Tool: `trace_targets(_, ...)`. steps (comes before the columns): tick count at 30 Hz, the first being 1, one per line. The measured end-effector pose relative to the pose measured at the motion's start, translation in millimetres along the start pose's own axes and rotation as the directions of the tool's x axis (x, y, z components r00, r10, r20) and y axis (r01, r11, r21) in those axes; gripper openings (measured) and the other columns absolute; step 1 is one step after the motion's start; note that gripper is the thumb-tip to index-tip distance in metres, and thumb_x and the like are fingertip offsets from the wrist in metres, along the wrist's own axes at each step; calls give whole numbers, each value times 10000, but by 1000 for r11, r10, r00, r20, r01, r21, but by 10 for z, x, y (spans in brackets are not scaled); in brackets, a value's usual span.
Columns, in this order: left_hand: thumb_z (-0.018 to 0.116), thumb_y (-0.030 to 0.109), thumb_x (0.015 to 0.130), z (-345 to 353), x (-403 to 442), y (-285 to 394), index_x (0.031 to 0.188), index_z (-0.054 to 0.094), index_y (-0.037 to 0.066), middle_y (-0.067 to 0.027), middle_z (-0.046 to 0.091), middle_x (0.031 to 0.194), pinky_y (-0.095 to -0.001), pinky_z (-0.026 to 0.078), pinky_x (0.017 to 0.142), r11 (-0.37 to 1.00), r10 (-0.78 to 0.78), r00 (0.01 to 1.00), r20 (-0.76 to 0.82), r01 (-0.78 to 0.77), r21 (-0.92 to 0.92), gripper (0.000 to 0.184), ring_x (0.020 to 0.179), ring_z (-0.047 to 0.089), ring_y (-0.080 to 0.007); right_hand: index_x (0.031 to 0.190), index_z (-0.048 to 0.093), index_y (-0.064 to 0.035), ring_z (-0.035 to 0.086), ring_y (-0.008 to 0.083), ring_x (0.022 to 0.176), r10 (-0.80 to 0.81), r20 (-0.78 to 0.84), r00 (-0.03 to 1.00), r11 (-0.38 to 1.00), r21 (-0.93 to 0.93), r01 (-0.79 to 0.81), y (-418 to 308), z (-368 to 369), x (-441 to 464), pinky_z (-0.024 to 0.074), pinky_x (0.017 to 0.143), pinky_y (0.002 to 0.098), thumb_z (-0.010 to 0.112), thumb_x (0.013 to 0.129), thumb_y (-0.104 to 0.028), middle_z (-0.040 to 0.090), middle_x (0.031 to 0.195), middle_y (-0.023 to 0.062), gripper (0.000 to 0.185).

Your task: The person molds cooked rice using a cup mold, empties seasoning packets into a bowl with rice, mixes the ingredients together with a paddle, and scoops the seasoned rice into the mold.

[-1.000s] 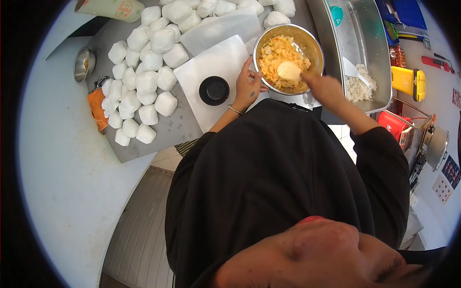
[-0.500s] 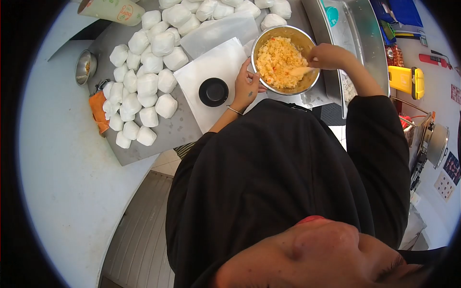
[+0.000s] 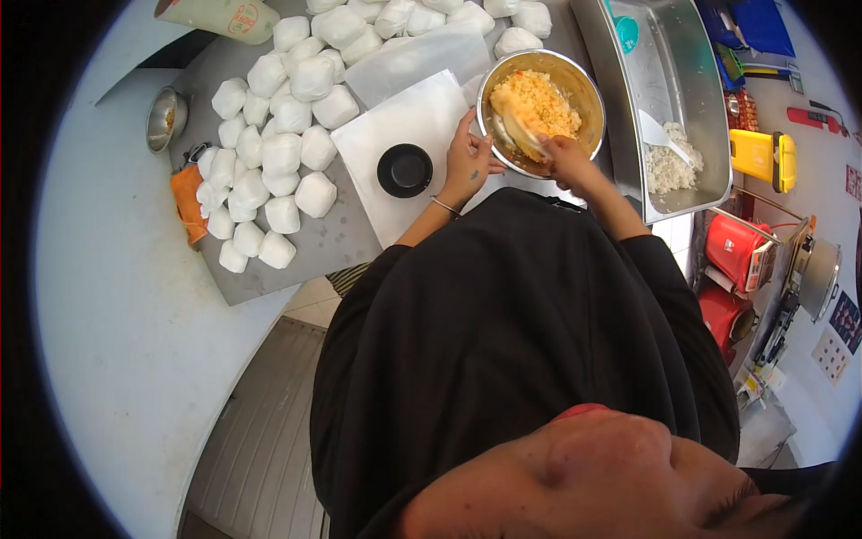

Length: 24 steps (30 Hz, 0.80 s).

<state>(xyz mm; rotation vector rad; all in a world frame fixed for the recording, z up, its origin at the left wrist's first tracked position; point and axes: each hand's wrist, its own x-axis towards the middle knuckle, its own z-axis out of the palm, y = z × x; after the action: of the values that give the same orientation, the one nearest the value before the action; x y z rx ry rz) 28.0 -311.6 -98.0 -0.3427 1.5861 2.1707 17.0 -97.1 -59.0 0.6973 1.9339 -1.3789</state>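
Observation:
A metal mixing bowl (image 3: 596,83) stands on the counter with orange-yellow rice (image 3: 549,101) in it, flecked with red bits. At the bowl's near left rim, my left hand (image 3: 469,163) grips the edge and steadies it. My right hand (image 3: 569,165) is closed around the handle of a pale wooden spatula (image 3: 518,124), whose blade is in the rice at the left side and blurred by motion. Left of my left hand, a small black bowl (image 3: 405,171) sits on white paper sheets (image 3: 368,148).
Several white wrapped packets (image 3: 281,154) are piled on the left of the metal counter (image 3: 337,235). On the right, a deep steel tray (image 3: 669,208) holds white rice (image 3: 673,171) and a white paddle (image 3: 663,136). A small metal bowl (image 3: 180,115) and an orange cloth (image 3: 187,205) lie farther left.
My right hand has swept from the bowl's right side down to its near rim, swinging the spatula leftward through the rice. My left hand stays at the rim. The tray's white rice now shows.

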Motion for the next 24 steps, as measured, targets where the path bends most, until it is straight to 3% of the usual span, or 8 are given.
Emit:
trace_targets(2, 479, 31, 971, 16, 10, -31, 1505, 227, 120, -88, 485, 883, -303, 629, 558, 999, 20, 1000, -4, -20, -45, 597, 630, 688, -214, 888, 518, -121, 245, 36, 418, 317, 180, 931, 855, 371, -362, -44, -226, 21, 188, 363, 207, 565, 965, -435, 348, 567, -65, 326)
trace_targets(5, 481, 29, 969, 22, 2, -1, 1503, 229, 113, -85, 485, 880, -301, 629, 558, 1000, 18, 1000, -10, -18, -18, 596, 634, 690, -213, 849, 489, -132, 254, 40, 409, 320, 374, 870, 729, 489, -478, -74, -591, -9, 177, 364, 201, 559, 975, -401, 376, 576, -50, 304)
trace_targets(8, 485, 27, 967, 1, 13, -26, 1500, 230, 106, -84, 486, 877, -301, 629, 559, 1000, 15, 1000, -6, -15, -21, 597, 633, 690, -213, 907, 536, -104, 317, 64, 435, 191, 253, 948, 871, 403, -283, -381, -787, -252, 267, 376, 241, 553, 984, -359, 411, 596, -41, 267)
trace_targets(10, 488, 27, 965, -2, 4, -25, 1500, 230, 104, -84, 487, 878, -301, 629, 558, 1000, 19, 1000, -8, -19, -24, 598, 633, 689, -213, 965, 564, -87, 457, 128, 489, -105, -24, 994, 992, -70, 103, -590, -735, -415, 368, 439, 302, 561, 980, -336, 509, 631, 22, 250)
trace_targets(12, 488, 28, 965, 22, 10, -4, 1499, 228, 101, -85, 490, 878, -301, 629, 557, 999, 15, 1000, -6, -15, -32, 599, 634, 688, -212, 1084, 601, -82, 677, 292, 745, -556, -116, 823, 703, -593, 392, -565, -614, -399, 508, 658, 427, 537, 971, -264, 668, 797, 178, 224)
trace_targets(14, 487, 30, 965, 25, 6, 24, 1499, 224, 98, -86, 493, 878, -302, 628, 556, 999, 3, 1000, -7, -3, -40, 600, 636, 688, -211, 1109, 610, -113, 685, 327, 836, -423, -39, 905, 470, -864, 182, -338, -276, -361, 520, 713, 441, 503, 963, -224, 678, 889, 206, 212)
trace_targets(15, 493, 40, 968, 18, 4, 22, 1500, 211, 93, -89, 506, 884, -313, 630, 574, 1000, 0, 1000, -1, 0, -19, 604, 651, 690, -218, 1122, 614, -129, 689, 345, 881, -341, -23, 940, 306, -948, 88, -295, -135, -356, 526, 741, 448, 487, 959, -204, 683, 935, 220, 220)
trace_targets(24, 466, 36, 976, 5, 11, 41, 1503, 197, 90, -93, 498, 885, -301, 627, 559, 1000, -5, 1000, 21, 4, 3, 595, 632, 684, -210, 1000, 699, -113, 692, 316, 890, -285, 157, 946, 100, -976, 192, -1171, -489, -279, 551, 737, 437, 558, 880, -153, 709, 937, 141, 189)
